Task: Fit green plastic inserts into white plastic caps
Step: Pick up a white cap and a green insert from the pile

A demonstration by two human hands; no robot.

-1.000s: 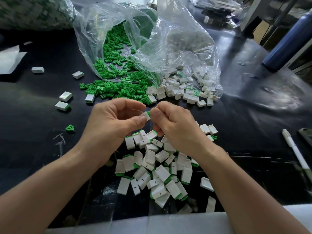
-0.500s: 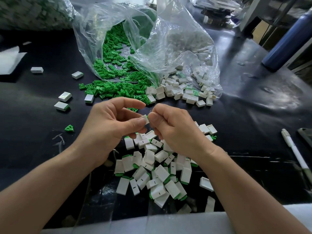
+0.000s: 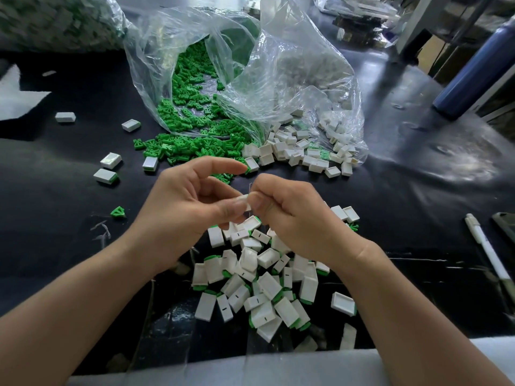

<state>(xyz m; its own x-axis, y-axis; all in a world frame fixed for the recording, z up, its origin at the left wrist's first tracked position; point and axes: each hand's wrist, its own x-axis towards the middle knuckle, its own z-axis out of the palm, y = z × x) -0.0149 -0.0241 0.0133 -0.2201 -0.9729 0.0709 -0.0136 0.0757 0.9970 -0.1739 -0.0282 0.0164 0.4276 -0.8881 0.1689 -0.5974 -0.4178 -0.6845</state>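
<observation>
1. Right, the black table (image 3: 418,190) takes up the whole space in front of the person. A clear plastic bag (image 3: 278,65) lies slumped across its far half, mouth open toward them.
2. Out of that mouth spill the green inserts (image 3: 189,146) on the left and the loose white caps (image 3: 301,154) on the right. The two heaps touch where they meet.
3. Closer in, directly below the wrists, sits the pile of fitted caps (image 3: 256,280), white with green showing at their ends.
4. Now the hands: the left hand (image 3: 181,215) and the right hand (image 3: 295,218) meet fingertip to fingertip above that pile. The left pinches with its thumb and a lower finger, its index finger sticking out free with the tip over the near edge of the green heap. The right is curled tight and pinches from the other side.
5. Between them is the one white cap (image 3: 247,203). Only a sliver shows, so I can't tell its long axis or whether an insert is seated inside.
6. My read is that this one is being pressed home, and the drop is straight down onto the pile. For the next insert the left hand is the nearer, with the green heap dead ahead of it. The right hand has the empty caps ahead and slightly to its right.
</observation>
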